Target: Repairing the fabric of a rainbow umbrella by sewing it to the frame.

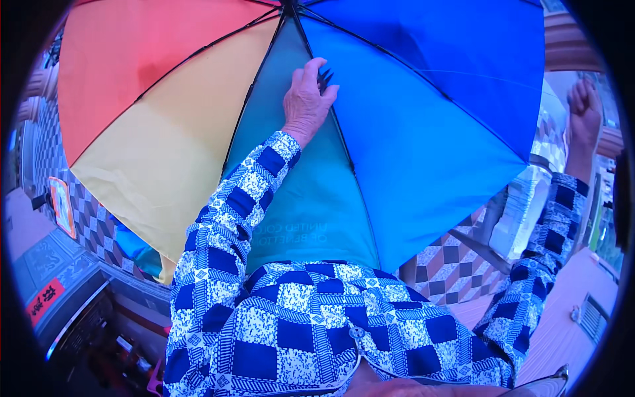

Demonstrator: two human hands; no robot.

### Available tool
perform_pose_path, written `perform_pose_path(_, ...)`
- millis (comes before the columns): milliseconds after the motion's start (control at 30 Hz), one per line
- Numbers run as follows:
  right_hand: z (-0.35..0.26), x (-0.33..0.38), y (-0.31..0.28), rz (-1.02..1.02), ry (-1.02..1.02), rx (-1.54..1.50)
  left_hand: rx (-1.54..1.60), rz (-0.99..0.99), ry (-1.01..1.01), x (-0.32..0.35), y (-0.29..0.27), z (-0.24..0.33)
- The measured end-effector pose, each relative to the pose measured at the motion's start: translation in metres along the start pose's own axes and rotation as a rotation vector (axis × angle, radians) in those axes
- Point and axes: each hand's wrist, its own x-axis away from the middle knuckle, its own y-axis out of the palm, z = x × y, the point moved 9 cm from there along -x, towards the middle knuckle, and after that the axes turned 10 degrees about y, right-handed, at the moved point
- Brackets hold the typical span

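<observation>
An open umbrella (423, 145) with red, yellow, green and blue panels fills the middle, its inner side and black ribs facing me. My left hand (307, 99) is closed around a black rib (342, 135) between the green and light blue panels. Dark pointed pieces (324, 79) show between its thumb and fingers; I cannot make out what they are. A thin pale thread (476, 74) runs across the dark blue panel toward the right. Raised far out at the right, my right hand (585, 109) is closed, apparently pinching the thread's end; the fingertips are hard to see.
Patterned tiles (456, 264) cover the floor around the umbrella. Another bit of coloured cloth (132, 248) lies below the yellow panel. At the lower left are a grey ledge (49, 255) and a red paper strip (45, 301). A pale box-like object (522, 212) stands at the right.
</observation>
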Motion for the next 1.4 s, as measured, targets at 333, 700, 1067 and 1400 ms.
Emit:
perform_pose_path(333,0.086,0.023,0.074,-0.030,0.162,0.107,-0.068,-0.014,0.078,-0.019,0.002,0.009)
perform_pose_path(700,0.195,0.071,0.325,-0.520,0.226,0.327,0.440,-0.176,-0.167,-0.078,-0.010,0.057)
perform_pose_path(1067,0.233,0.078,0.293,0.014,0.312,0.033,0.828,-0.036,-0.604,-0.039,0.012,0.024)
perform_pose_path(1400,0.206,0.029,0.113,0.269,0.284,-0.647,0.459,-0.008,-0.357,-0.029,0.006,-0.011)
